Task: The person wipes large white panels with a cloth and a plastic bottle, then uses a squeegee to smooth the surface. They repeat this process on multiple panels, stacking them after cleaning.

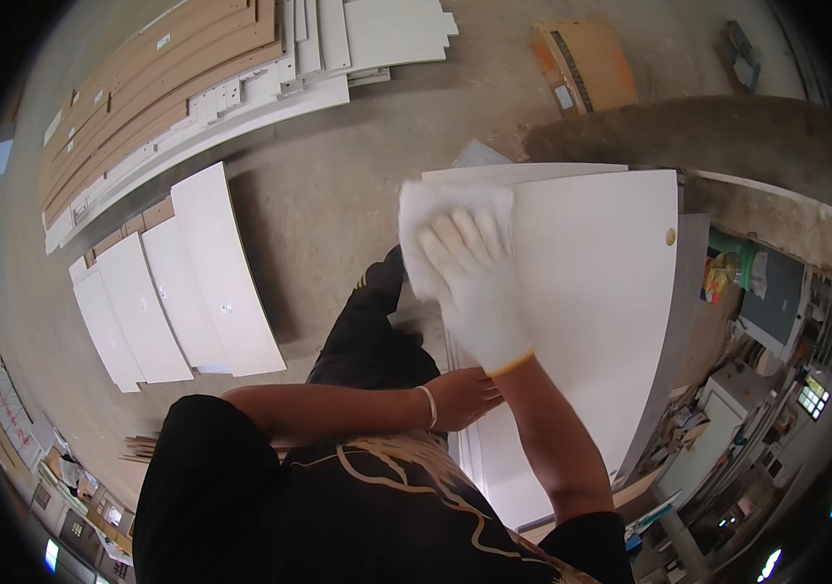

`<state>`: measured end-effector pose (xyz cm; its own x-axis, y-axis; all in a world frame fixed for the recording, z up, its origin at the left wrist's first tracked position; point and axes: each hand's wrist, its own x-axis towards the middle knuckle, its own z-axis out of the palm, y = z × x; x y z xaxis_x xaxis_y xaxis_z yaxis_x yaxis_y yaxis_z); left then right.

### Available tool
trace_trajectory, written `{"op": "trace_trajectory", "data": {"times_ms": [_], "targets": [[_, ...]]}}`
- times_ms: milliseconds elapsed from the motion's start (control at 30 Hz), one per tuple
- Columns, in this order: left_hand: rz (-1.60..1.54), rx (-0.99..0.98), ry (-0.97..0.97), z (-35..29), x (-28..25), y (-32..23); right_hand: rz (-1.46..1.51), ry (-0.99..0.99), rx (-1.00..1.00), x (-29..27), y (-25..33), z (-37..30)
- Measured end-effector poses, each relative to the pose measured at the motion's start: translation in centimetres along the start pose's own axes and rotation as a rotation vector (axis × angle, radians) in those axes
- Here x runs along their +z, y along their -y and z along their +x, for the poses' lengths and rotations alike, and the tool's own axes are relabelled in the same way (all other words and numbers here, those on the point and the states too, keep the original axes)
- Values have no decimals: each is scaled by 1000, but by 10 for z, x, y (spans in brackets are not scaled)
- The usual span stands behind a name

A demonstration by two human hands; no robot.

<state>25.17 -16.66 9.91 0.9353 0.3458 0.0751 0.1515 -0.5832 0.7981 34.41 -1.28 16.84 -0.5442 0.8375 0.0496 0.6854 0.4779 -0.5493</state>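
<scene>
My right hand (467,268), in a white knit glove with a yellow cuff, presses a folded white cloth (420,209) against the far left corner of a white panel (596,282). The cloth hangs a little past the panel's left edge. My bare left hand (464,399), with a pale bracelet at its wrist, reaches across my body. Its fingers lie stretched out at the panel's near left edge, partly hidden by my right forearm. The panel has a small round brown spot (670,237) near its right edge and lies on top of other panels.
Several white panels (211,263) lie on the floor to the left. Behind them is a larger stack of brown and white boards (167,83). A flat cardboard piece (591,68) lies on the far floor. Cluttered shelving and a white cabinet (713,433) stand at the right.
</scene>
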Motion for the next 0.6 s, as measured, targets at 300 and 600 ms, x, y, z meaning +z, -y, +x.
{"op": "trace_trajectory", "data": {"times_ms": [300,600], "targets": [[398,-47,171,-45,-17,-23,-65,-56,-13,14,-16,-34],[388,-146,34,-63,12,-44,-20,-373,488,-19,-136,-204]]}}
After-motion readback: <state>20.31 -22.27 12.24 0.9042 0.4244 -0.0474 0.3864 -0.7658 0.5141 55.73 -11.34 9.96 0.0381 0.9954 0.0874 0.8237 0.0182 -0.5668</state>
